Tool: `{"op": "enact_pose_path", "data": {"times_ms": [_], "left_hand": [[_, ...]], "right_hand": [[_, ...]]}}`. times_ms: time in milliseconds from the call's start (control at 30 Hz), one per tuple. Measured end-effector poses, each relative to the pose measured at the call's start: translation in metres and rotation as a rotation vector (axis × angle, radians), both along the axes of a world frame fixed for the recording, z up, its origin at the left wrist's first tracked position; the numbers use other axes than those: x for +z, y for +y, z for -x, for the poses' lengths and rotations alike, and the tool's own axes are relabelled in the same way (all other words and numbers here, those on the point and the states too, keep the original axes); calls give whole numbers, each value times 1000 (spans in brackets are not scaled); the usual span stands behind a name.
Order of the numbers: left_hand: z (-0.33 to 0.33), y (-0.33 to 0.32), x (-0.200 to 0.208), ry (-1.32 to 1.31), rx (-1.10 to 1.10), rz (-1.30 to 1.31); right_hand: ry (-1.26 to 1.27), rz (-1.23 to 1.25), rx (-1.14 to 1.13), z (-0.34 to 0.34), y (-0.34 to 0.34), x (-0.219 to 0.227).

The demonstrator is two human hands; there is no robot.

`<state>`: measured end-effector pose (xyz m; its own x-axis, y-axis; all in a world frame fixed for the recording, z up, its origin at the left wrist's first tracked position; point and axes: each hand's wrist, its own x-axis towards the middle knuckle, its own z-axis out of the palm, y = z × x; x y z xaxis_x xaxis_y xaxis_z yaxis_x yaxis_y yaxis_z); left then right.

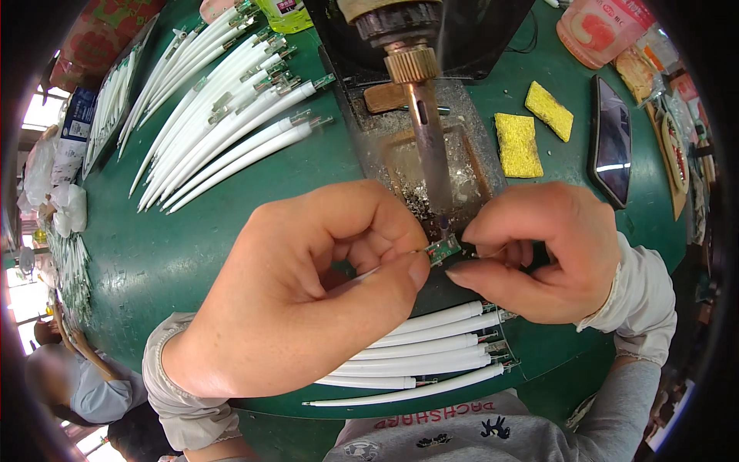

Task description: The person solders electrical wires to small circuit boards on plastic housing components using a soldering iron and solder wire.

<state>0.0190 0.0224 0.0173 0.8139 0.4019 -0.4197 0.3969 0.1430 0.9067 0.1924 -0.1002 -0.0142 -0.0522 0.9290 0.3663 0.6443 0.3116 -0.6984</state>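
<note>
One green circuit board (443, 250) is pinched in the left hand (315, 285); the right hand (550, 250) pinches, apparently, a wire (488, 255).

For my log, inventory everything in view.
Slim plastic rods: many, white, left and near edge
Small rectangular circuit board: one, green, centre
Metal soldering iron: one, mostly grey, upper centre
Rectangular sponges: two, yellow, right of iron
Flat phone: one, black, right
Round tub: one, pink, upper right
Plastic container: one, lime, top
Table: one, green, beneath
Co-worker: one, blue top, lower left
Rim clutter: uncounted, mixed colours, both sides
Left hand: one, bare, holding board
Right hand: one, bare, right
</note>
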Motion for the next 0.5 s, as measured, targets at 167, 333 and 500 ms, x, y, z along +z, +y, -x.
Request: {"op": "enact_pose_path", "data": {"times_ms": [167, 333, 500], "left_hand": [[1, 0, -3, -23, -9, 255], [-5, 1, 0, 28, 2, 344], [0, 1, -6, -3, -41, 263]], "right_hand": [[-110, -120, 20, 0, 1, -5], [-108, -225, 34, -2, 2, -15], [-39, -143, 98, -4, 3, -11]]}}
